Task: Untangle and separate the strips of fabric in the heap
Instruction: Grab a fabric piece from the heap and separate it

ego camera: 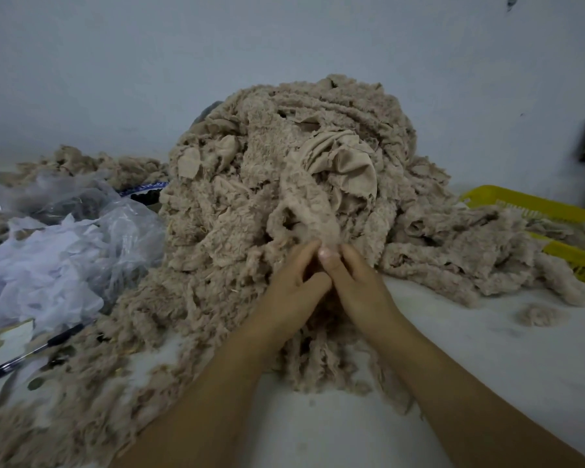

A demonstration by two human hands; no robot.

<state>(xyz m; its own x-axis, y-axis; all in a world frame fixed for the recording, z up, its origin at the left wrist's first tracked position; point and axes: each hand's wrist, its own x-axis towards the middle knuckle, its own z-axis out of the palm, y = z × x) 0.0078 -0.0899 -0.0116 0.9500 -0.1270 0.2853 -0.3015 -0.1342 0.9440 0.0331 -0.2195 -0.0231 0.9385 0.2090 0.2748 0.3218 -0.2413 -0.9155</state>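
A tall heap of beige fuzzy fabric strips (284, 157) rises against the wall at the centre, spilling down toward me. One fluffy strip (313, 211) hangs from the heap's middle to my hands. My left hand (291, 285) and my right hand (355, 282) meet at its lower end, side by side, fingertips pinching the strip. More loose strips (321, 359) trail beneath my wrists onto the white table (487, 359).
Crumpled clear and white plastic bags (58, 251) lie at the left, with a dark pen (31, 352) in front of them. A yellow plastic basket (534, 207) holding strips sits at the right. A small tuft of fluff (541, 314) lies on the table.
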